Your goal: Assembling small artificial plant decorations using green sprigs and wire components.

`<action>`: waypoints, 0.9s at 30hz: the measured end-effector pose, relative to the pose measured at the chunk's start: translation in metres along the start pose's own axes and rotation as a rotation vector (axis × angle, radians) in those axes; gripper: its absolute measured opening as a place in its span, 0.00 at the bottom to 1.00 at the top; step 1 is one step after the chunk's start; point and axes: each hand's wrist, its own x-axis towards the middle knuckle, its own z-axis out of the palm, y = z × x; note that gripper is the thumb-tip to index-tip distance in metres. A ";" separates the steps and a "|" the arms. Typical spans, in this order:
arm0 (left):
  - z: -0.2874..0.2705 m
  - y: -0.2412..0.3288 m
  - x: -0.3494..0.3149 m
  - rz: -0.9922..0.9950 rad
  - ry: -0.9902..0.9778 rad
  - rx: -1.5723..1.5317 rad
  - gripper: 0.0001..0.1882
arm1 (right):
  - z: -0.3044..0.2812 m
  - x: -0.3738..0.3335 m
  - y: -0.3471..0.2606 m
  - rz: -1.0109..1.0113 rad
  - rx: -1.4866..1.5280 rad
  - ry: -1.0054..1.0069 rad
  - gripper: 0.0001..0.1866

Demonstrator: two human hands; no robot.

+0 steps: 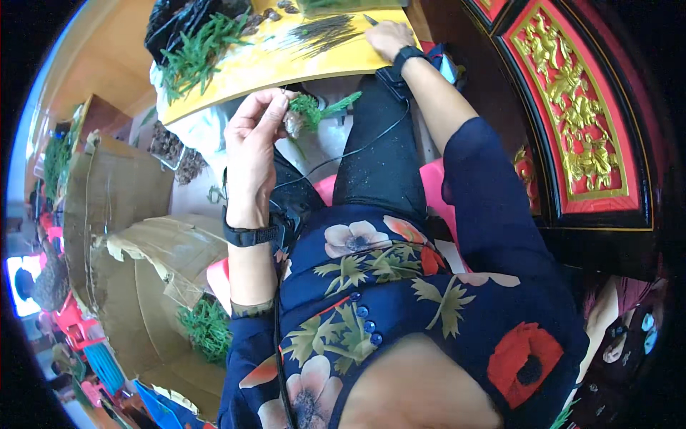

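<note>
My left hand (251,146) is raised in front of me, its fingertips pinched on a small green leafy sprig with a pale clump at its base (309,112). My right hand (388,36) rests palm down on a yellow board (300,61), next to a spread of dark thin stems (325,32). Beside its fingers lies a thin pointed thing (371,19); I cannot tell whether the hand holds it. Both wrists wear black straps with a cable.
A pile of green sprigs (200,50) and a black bag (175,25) sit at the board's left end. Open cardboard boxes (121,214) with more greenery (207,329) stand to my left. A red and gold carved panel (579,107) rises on my right.
</note>
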 end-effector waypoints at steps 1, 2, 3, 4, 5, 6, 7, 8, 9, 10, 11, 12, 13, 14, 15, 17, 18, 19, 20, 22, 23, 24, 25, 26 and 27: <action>0.005 0.003 0.001 -0.004 -0.014 -0.042 0.07 | -0.003 0.009 0.016 0.043 0.110 -0.095 0.23; 0.005 0.005 -0.001 0.006 -0.003 -0.043 0.07 | -0.012 0.005 0.016 0.028 0.110 -0.092 0.23; -0.003 0.002 -0.002 -0.039 0.006 -0.116 0.07 | -0.021 -0.009 0.004 0.020 0.198 -0.077 0.22; -0.010 0.000 -0.002 -0.083 0.013 -0.190 0.07 | -0.030 -0.024 -0.006 0.017 0.284 -0.064 0.22; -0.011 0.000 -0.007 -0.111 0.000 -0.263 0.08 | -0.045 -0.041 -0.012 0.020 0.379 -0.031 0.21; -0.013 0.001 -0.008 -0.107 0.011 -0.268 0.08 | -0.054 -0.055 -0.015 0.009 0.375 -0.034 0.21; -0.016 0.001 -0.008 -0.112 -0.050 -0.321 0.08 | -0.061 -0.068 -0.019 -0.251 0.466 -0.033 0.17; -0.017 0.006 -0.009 -0.115 -0.125 -0.372 0.09 | -0.072 -0.083 -0.021 -0.504 0.555 -0.020 0.15; -0.018 0.007 -0.007 -0.122 -0.197 -0.420 0.09 | -0.076 -0.095 -0.026 -0.503 0.553 -0.020 0.15; -0.017 0.007 -0.008 -0.124 -0.197 -0.422 0.09 | -0.078 -0.108 -0.032 -0.748 0.673 -0.065 0.10; -0.018 0.009 -0.010 -0.117 -0.192 -0.435 0.09 | -0.081 -0.118 -0.040 -0.998 0.793 -0.110 0.08; -0.018 0.011 -0.012 -0.110 -0.186 -0.448 0.09 | -0.085 -0.128 -0.047 -1.001 0.795 -0.112 0.08; -0.018 0.016 -0.012 -0.103 -0.191 -0.462 0.09 | -0.093 -0.137 -0.053 -1.082 0.735 -0.098 0.11; -0.019 0.018 -0.010 -0.104 -0.199 -0.458 0.09 | -0.098 -0.144 -0.057 -1.161 0.677 -0.085 0.13; -0.020 0.021 -0.009 -0.126 -0.246 -0.473 0.09 | -0.100 -0.146 -0.059 -1.239 0.617 -0.073 0.16; -0.021 0.022 -0.010 -0.172 -0.330 -0.506 0.08 | -0.099 -0.146 -0.059 -1.265 0.586 -0.034 0.17; -0.022 0.021 -0.010 -0.174 -0.329 -0.507 0.08 | -0.097 -0.145 -0.058 -1.292 0.553 0.003 0.19; -0.024 0.018 -0.008 -0.173 -0.378 -0.539 0.08 | -0.096 -0.144 -0.058 -1.319 0.519 0.040 0.21; -0.026 0.015 -0.006 -0.172 -0.427 -0.572 0.08 | -0.096 -0.143 -0.058 -1.318 0.519 0.036 0.21; -0.028 0.010 -0.003 -0.174 -0.473 -0.609 0.08 | -0.095 -0.141 -0.058 -1.341 0.472 0.127 0.21; -0.029 0.008 -0.003 -0.189 -0.484 -0.598 0.09 | -0.096 -0.140 -0.059 -1.351 0.449 0.173 0.21; -0.030 0.007 -0.003 -0.204 -0.494 -0.586 0.09 | -0.096 -0.139 -0.060 -1.351 0.450 0.169 0.21; -0.030 0.006 -0.003 -0.219 -0.505 -0.574 0.10 | -0.097 -0.138 -0.061 -1.391 0.444 0.144 0.22; -0.028 0.006 -0.004 -0.222 -0.505 -0.574 0.10 | -0.099 -0.137 -0.064 -1.429 0.438 0.121 0.22; -0.024 0.008 -0.006 -0.234 -0.458 -0.572 0.10 | -0.101 -0.136 -0.066 -1.468 0.432 0.098 0.22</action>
